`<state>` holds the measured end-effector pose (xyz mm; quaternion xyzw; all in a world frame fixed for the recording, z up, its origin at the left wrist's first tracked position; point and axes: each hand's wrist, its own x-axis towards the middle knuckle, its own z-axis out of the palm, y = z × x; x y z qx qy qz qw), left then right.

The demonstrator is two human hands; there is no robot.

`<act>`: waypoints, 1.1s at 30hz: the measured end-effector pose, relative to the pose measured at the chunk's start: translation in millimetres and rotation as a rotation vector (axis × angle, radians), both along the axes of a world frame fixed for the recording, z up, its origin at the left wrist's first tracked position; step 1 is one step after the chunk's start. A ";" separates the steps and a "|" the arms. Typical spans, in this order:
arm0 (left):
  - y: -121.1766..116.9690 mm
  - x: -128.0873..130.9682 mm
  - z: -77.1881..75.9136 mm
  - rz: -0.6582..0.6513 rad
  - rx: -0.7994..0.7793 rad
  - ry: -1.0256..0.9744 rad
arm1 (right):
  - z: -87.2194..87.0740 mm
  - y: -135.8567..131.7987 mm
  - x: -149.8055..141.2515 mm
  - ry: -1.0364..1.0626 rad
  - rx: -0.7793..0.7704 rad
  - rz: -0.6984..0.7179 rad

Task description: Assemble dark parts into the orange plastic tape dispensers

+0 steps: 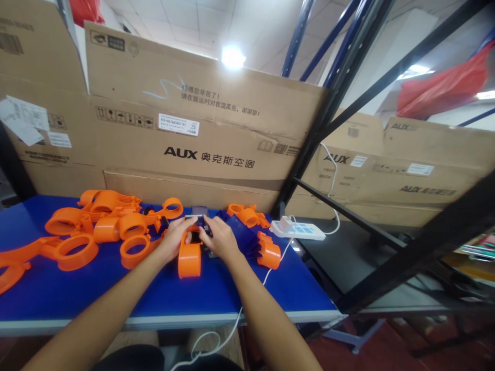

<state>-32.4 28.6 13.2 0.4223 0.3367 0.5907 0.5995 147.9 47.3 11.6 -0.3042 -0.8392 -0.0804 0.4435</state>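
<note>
Both hands meet at the middle of the blue table around one orange plastic tape dispenser (pixel 189 260), its wide ring end toward me. My left hand (pixel 175 238) is closed on its left side, thumb along the top. My right hand (pixel 220 237) closes on its far end from the right, where a small dark piece (pixel 200 220) shows between the fingers. The fingertips partly hide how that piece sits. Just beyond the hands stands a small grey-framed object (pixel 200 211), too covered to name.
A pile of orange dispensers (pixel 112 221) lies left on the blue table (pixel 154 296). Right of my hands are dark blue pieces (pixel 243 237) and more orange parts (pixel 268 251). A white power strip (pixel 297 230) trails its cable across. Cardboard (pixel 209 129) walls the back; a black rack post (pixel 301 159) rises right.
</note>
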 end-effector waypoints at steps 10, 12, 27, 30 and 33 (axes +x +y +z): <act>5.4 -1.8 -6.0 0.001 0.038 0.020 | -2.4 -3.2 -6.4 -0.109 0.112 -0.094; 5.9 -1.6 -6.4 -0.006 0.035 0.015 | -2.1 -3.3 -7.1 -0.115 0.119 -0.101; 5.0 -5.3 -0.1 -0.003 -0.021 -0.007 | 0.5 11.2 -3.6 0.632 -0.552 -0.030; 3.2 -3.5 1.0 -0.026 -0.046 -0.003 | -0.1 20.0 -4.3 1.045 -0.873 0.133; 1.7 -1.3 1.2 -0.041 -0.058 0.001 | 2.6 26.4 1.2 1.293 -1.039 0.332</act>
